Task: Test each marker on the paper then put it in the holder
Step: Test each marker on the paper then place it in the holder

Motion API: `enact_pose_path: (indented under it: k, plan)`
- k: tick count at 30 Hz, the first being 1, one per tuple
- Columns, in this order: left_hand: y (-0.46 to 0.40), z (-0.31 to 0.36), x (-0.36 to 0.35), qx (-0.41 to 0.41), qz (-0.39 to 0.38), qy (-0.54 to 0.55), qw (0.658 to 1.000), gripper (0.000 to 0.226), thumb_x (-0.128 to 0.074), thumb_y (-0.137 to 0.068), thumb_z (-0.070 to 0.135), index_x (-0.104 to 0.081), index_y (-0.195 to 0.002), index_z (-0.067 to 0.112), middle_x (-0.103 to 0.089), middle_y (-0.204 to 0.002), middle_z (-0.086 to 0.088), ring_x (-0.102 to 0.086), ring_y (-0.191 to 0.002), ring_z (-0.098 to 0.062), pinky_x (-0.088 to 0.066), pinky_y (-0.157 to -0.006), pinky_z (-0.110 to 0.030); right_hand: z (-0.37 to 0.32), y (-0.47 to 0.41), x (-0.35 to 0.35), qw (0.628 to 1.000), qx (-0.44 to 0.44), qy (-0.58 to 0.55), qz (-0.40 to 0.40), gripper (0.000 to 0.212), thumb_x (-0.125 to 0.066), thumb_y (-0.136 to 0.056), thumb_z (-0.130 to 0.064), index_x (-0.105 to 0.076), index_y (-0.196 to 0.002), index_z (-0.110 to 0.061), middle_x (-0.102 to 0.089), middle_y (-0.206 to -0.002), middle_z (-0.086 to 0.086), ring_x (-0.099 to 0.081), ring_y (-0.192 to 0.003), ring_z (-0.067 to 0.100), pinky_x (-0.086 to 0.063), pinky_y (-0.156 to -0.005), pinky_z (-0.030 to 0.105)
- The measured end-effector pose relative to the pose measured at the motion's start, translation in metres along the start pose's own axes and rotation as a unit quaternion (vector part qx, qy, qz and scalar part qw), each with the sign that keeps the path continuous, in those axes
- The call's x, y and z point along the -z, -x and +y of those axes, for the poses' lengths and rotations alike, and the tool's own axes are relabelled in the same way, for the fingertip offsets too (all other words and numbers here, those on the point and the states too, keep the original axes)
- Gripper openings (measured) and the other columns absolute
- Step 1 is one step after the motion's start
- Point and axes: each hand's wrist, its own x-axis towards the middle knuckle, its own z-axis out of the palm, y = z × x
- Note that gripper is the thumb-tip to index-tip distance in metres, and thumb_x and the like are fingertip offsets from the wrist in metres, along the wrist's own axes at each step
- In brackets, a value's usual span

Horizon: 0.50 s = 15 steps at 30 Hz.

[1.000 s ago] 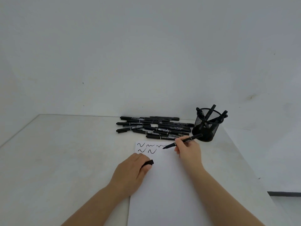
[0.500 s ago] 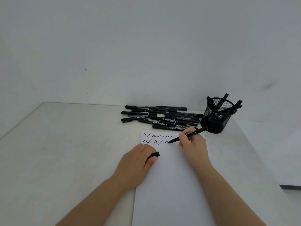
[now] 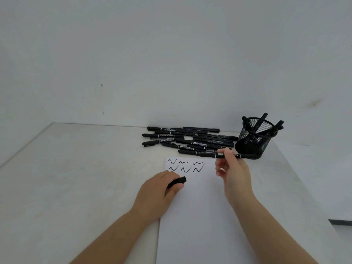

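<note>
My right hand (image 3: 232, 172) pinches a black marker (image 3: 246, 155), held level above the top edge of the white paper (image 3: 200, 216), its tip off the sheet. My left hand (image 3: 159, 193) rests on the paper's left edge and grips the marker's black cap (image 3: 179, 181). Several black squiggles (image 3: 184, 165) sit in two rows at the paper's top. The black mesh holder (image 3: 254, 139) stands just beyond my right hand with several markers leaning in it. A pile of black markers (image 3: 186, 141) lies behind the paper.
The pale table (image 3: 76, 178) ends at a wall (image 3: 171, 63) close behind the pile and holder. Its right edge runs diagonally past the holder, with a dark floor strip (image 3: 341, 222) beyond it.
The sixth squiggle is now complete. My right hand has lifted the marker off the paper and turned it level. My left hand has stayed in place with the cap.
</note>
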Motion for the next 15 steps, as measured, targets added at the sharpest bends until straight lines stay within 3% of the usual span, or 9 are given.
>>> enact_pose_path:
  k: [3,6,15]
  plan:
    - [0.000,0.000,0.001,0.015,0.001,0.018,1.000,0.013,-0.049,-0.092,0.033,-0.057,-0.091,0.023,-0.048,-0.071,0.021,-0.045,-0.066,0.006,-0.032,-0.061,-0.009,0.004,0.010,-0.008,0.991,-0.098,-0.092,0.011,0.026,-0.047,-0.092,-0.018,-0.054,-0.068,-0.013,-0.050,-0.044,-0.002,-0.042,-0.040,0.010,-0.031,-0.036,0.019]
    - [0.001,0.000,0.001,0.023,-0.003,0.033,0.999,0.011,-0.050,-0.091,0.032,-0.057,-0.088,0.024,-0.048,-0.067,0.020,-0.046,-0.066,0.005,-0.032,-0.058,-0.009,0.015,0.021,-0.008,0.998,-0.056,-0.021,0.013,0.024,-0.047,-0.091,-0.013,-0.049,-0.068,-0.014,-0.051,-0.044,-0.002,-0.042,-0.041,0.010,-0.033,-0.037,0.019]
    - [0.000,-0.001,0.000,0.025,-0.017,0.023,0.999,0.010,-0.051,-0.090,0.036,-0.057,-0.089,0.029,-0.050,-0.068,0.020,-0.047,-0.068,0.004,-0.034,-0.060,-0.012,0.019,0.026,-0.003,0.998,-0.029,0.043,-0.036,0.023,-0.048,-0.090,-0.010,-0.051,-0.068,-0.017,-0.053,-0.046,-0.002,-0.045,-0.044,0.008,-0.037,-0.043,0.017]
